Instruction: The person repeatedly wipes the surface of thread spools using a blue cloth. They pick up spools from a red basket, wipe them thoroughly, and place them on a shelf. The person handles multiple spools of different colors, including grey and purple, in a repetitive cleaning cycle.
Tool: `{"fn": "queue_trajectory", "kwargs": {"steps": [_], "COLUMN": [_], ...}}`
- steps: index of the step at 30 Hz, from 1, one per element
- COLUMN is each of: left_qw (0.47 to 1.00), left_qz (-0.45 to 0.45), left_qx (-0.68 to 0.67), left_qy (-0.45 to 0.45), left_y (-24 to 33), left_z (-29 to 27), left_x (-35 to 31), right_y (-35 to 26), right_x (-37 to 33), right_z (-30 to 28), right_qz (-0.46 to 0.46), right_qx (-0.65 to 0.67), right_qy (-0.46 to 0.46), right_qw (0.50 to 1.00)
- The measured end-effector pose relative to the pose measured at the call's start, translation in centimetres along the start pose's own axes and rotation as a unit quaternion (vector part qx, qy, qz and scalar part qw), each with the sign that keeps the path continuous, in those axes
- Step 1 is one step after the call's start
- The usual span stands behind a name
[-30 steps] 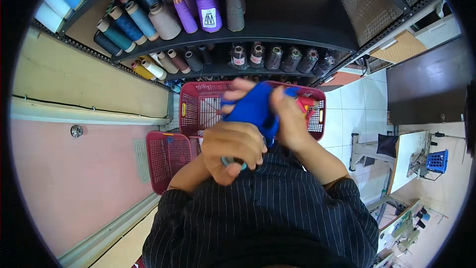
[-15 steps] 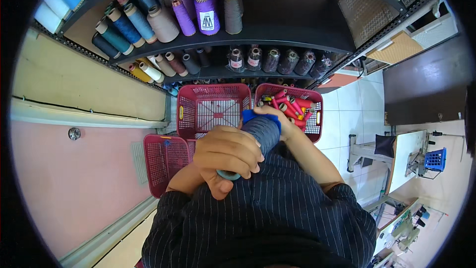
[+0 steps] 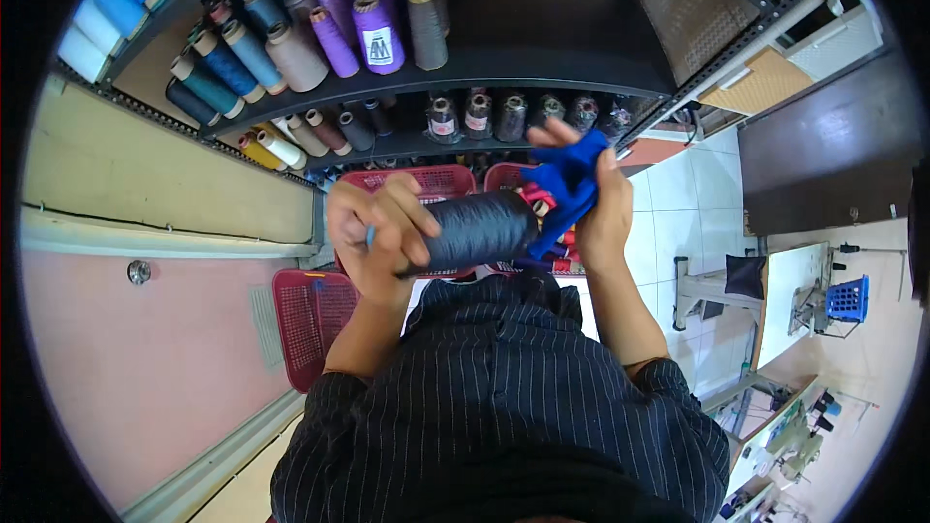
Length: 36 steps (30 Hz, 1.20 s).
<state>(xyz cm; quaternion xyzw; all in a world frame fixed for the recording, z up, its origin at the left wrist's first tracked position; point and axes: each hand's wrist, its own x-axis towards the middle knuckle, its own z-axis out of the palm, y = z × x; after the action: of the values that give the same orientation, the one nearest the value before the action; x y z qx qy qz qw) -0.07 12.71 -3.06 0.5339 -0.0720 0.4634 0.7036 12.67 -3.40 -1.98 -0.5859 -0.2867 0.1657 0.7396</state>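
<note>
A large cone of dark grey-blue thread (image 3: pixel 480 230) lies nearly level in front of my chest. My left hand (image 3: pixel 383 232) is closed around its narrow end at the left, where a light blue tip shows between the fingers. To the right, my right hand (image 3: pixel 603 203) grips a crumpled blue cloth (image 3: pixel 570 184), some of its fingers lifted behind it. The cloth hangs close by the wide end of the cone; whether they touch I cannot tell.
Beyond my hands stand two red plastic baskets, the left one (image 3: pixel 426 177) and the right one (image 3: pixel 506 172), which holds red spools. Another red basket (image 3: pixel 308 324) is at lower left. Black shelves (image 3: pixel 552 39) carry many thread cones. Sewing tables (image 3: pixel 790 315) stand at right.
The cone has swung from slanting to nearly level, and its wide end is out of my right hand. My right hand has moved up and right with the blue cloth.
</note>
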Motion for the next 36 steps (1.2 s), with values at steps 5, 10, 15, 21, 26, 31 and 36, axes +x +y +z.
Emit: {"fn": "queue_trajectory", "kwargs": {"steps": [5, 10, 15, 21, 26, 31, 36], "left_qw": [0.967, 0.939, 0.921, 0.995, 0.986, 0.966, 0.946], "left_qz": [0.054, 0.125, 0.258, 0.059, -0.108, 0.032, 0.163], "left_qx": [-0.044, 0.03, -0.013, 0.082, -0.112, -0.059, -0.057], "left_qy": [-0.243, -0.32, -0.292, -0.027, -0.062, -0.25, -0.273], "left_y": [0.8, 0.7, -0.6, -3.1, -4.7, -4.5, -5.0], "left_z": [3.0, 6.0, 10.6, 15.6, 12.3, 14.8, 16.8], "left_x": [0.3, 0.2, -0.5, -0.4, -2.3, -3.1, -3.0], "right_y": [-0.9, 3.1, 8.6, 3.9, -0.9, -3.1, 0.5], "right_x": [-0.8, -1.4, -4.0, -2.8, -1.0, -0.8, -2.0], "right_z": [1.0, -4.2, -10.0, -14.4, -16.7, -14.4, -14.8], "right_qz": [-0.011, 0.188, 0.417, 0.232, 0.154, 0.029, -0.088], "right_qx": [-0.183, -0.044, 0.508, 0.378, 0.017, 0.02, -0.232], "right_qy": [-0.282, -0.24, -0.104, -0.096, -0.113, -0.217, -0.383], "right_qw": [0.942, 0.951, 0.746, 0.891, 0.981, 0.976, 0.89]}}
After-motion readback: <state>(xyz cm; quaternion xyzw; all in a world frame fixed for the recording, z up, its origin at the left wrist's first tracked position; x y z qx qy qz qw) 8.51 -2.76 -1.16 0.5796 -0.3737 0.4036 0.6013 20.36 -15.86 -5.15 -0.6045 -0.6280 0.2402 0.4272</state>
